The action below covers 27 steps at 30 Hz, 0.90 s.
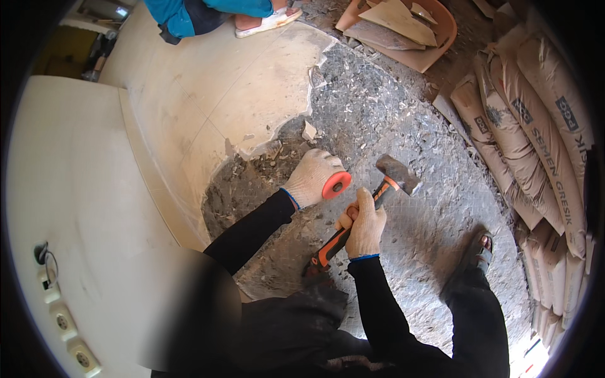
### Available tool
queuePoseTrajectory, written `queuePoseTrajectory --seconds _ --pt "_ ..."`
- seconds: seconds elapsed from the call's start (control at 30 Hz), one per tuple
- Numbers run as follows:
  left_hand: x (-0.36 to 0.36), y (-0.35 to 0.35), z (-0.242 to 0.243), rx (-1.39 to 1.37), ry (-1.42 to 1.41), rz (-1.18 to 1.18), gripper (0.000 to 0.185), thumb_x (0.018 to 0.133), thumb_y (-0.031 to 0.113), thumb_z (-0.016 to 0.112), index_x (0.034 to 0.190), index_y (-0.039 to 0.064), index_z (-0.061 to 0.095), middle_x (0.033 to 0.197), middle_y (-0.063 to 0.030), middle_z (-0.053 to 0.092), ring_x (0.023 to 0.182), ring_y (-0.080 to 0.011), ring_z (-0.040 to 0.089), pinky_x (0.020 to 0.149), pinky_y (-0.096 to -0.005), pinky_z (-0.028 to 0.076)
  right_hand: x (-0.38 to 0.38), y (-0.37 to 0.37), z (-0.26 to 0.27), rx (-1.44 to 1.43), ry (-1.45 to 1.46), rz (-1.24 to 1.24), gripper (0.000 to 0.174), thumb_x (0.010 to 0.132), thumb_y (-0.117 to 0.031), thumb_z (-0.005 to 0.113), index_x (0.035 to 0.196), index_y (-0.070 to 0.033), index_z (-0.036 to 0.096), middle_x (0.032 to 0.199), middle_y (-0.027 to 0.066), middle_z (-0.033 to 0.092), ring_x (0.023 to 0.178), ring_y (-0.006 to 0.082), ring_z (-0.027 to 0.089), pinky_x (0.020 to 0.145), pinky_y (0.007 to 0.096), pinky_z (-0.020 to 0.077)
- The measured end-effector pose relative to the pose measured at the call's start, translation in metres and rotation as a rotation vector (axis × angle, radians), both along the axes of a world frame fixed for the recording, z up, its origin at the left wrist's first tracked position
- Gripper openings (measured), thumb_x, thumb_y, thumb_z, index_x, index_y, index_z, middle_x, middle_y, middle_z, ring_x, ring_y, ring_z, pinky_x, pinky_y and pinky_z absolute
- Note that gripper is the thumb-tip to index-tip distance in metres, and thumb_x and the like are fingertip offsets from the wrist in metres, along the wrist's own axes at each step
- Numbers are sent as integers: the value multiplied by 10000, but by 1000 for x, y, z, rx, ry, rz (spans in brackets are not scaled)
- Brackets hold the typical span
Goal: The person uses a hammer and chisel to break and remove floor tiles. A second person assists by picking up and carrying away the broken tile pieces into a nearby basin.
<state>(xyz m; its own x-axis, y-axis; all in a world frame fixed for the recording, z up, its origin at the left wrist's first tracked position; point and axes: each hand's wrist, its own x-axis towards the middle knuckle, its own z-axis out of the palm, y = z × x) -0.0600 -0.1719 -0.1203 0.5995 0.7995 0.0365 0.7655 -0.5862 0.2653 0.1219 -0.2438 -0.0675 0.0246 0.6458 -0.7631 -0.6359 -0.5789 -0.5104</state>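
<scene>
My gloved left hand [313, 177] is closed around a chisel with a round red hand guard [336, 184]; the blade is hidden below the hand. To its right, my gloved right hand [366, 224] grips the black and orange handle of a club hammer [397, 174], whose dark metal head is raised to the right of the chisel. Beneath both hands lies rough exposed grey concrete [425, 227]. Ahead and left, the pale floor tiles [250, 85] end in a jagged broken edge, with a loose tile shard [309, 131] near it.
Stacked cement bags [534, 137] line the right side. An orange plastic container [444, 45] with broken tile pieces [397, 23] stands at the top. Another person's sandalled foot [269, 21] rests on the tiles. A white wall with sockets [61, 322] is at left.
</scene>
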Motion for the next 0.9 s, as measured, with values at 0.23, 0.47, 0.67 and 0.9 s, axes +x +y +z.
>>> queuePoseTrajectory --seconds 0.23,0.47,0.67,0.9 --pt "-14 33 -13 -67 -110 293 215 806 172 814 1011 152 754 1064 -70 711 1100 -318 651 967 -456 508 -1 2 2 -46 8 103 316 1047 -311 694 879 -141 489 657 -23 423 483 116 396 502 357 449" --pt "-7 4 -1 88 -268 55 260 851 198 808 1107 174 770 1166 -14 708 1227 -295 617 1148 -468 446 9 6 -3 -56 -22 115 342 1048 -329 700 846 -142 496 658 -24 425 497 121 405 508 360 445" --pt "-48 -29 -9 122 -212 760 225 818 163 816 1041 149 782 1123 -54 722 1136 -331 643 1060 -474 471 18 9 -8 -50 2 89 329 1044 -327 699 872 -147 484 662 -28 419 500 122 398 510 365 430" --pt "-22 -19 -19 15 -471 110 268 804 179 825 1059 142 752 1134 -34 707 1159 -321 627 1049 -480 484 16 9 -9 -47 15 141 286 1043 -294 667 915 -134 468 684 -14 433 513 122 404 505 360 405"
